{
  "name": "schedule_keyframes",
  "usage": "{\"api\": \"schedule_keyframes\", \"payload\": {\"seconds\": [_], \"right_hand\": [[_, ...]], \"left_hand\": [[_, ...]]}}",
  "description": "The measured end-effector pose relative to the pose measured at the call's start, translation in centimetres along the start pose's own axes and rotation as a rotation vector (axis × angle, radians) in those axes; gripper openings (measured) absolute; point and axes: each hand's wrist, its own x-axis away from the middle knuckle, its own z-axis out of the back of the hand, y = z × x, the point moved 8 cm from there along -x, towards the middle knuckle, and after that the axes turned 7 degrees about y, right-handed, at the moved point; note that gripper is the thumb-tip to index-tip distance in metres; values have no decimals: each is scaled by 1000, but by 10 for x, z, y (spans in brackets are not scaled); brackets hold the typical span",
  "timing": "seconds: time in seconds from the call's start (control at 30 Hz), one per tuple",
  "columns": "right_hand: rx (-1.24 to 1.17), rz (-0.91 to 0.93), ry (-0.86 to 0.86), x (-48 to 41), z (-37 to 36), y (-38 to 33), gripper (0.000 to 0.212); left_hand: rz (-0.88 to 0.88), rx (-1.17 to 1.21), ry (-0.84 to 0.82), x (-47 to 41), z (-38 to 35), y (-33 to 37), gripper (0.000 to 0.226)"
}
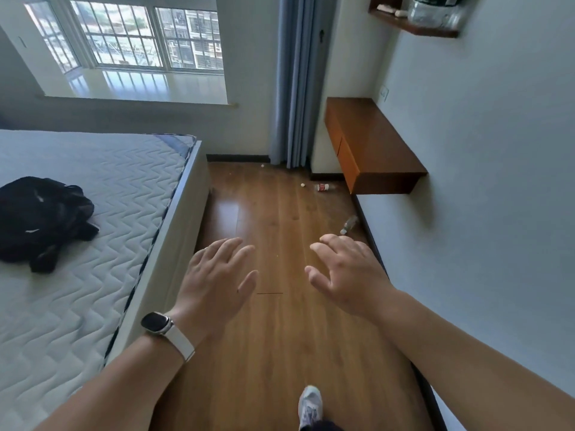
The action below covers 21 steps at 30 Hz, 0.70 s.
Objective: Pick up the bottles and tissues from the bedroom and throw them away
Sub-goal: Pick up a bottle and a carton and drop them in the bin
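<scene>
The clear bottle (349, 224) lay on its side right of centre in the frame, tipped against the dark skirting of the right-hand wall. It looked dropped rather than set down. Higher up, a red-labelled bottle (323, 187) lay flat on the wooden floor (273, 337), just below the wall-mounted cabinet (373, 144). A crumpled tissue (302, 184) sat just left of it, and a smaller wad (263, 165) lay near the foot of the blue curtain (292, 79). By my reading, nothing had been gathered yet.

The left hand (214, 275) and right hand (345, 275) hung in the lower middle of the frame above bare floor. Their fingers were spread and slack and held nothing, probably kept free for a reach toward the clear bottle, the nearest piece. A watch (157, 321) sat on the left wrist. At the left, the mattress (93, 306) carried a black bundle (43, 219), and one shoe (309, 405) showed at the bottom edge.
</scene>
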Motion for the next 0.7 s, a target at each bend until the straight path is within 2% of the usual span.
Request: {"api": "schedule_keyframes", "payload": {"seconds": [0.33, 0.43, 0.7], "right_hand": [[-70, -57, -25, -169, -77, 81, 60], [-82, -63, -43, -229, -81, 107, 66], [-62, -49, -13, -360, -78, 156, 62]], "left_hand": [[4, -66, -34, -157, -78, -61, 43], [-19, -84, -37, -216, -93, -74, 43], [-58, -43, -35, -346, -132, -94, 44]]}}
